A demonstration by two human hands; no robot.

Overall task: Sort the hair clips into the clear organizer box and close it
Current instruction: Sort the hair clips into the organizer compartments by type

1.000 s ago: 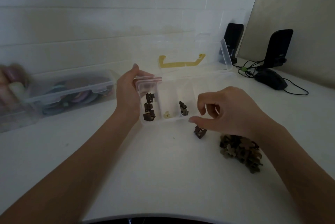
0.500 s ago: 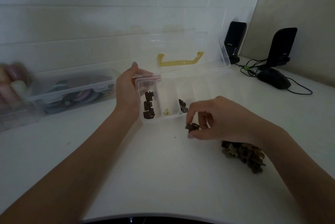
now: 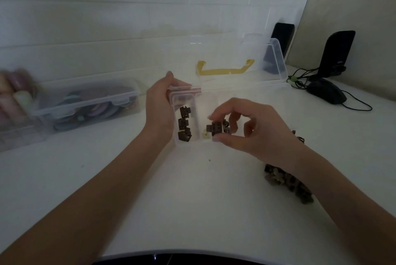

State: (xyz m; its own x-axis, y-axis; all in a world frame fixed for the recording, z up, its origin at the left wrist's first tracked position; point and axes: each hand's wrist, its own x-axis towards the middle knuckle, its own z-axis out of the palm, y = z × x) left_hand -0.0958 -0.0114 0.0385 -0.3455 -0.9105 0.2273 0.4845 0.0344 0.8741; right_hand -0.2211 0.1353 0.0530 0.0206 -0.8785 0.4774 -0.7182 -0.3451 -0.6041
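Observation:
The clear organizer box (image 3: 198, 112) stands open on the white table, its lid (image 3: 276, 58) with a yellow handle (image 3: 225, 69) tipped back. My left hand (image 3: 159, 108) grips the box's left end. Three dark brown hair clips (image 3: 184, 124) lie in the left compartment and a small pale clip (image 3: 205, 135) in the middle one. My right hand (image 3: 246, 127) pinches a dark brown hair clip (image 3: 216, 128) between thumb and forefinger, over the box's front edge. A pile of brown hair clips (image 3: 287, 183) lies on the table under my right wrist.
A closed clear container (image 3: 85, 104) of coloured items sits at the left, with blurred objects (image 3: 15, 93) beyond it. A black mouse (image 3: 326, 93) with cable and two black speakers (image 3: 336, 52) stand at the back right. A tiled wall runs behind the box.
My right hand picked a brown clip off the table in front of the box and lifted it up to the box's front edge. The left hand kept its hold.

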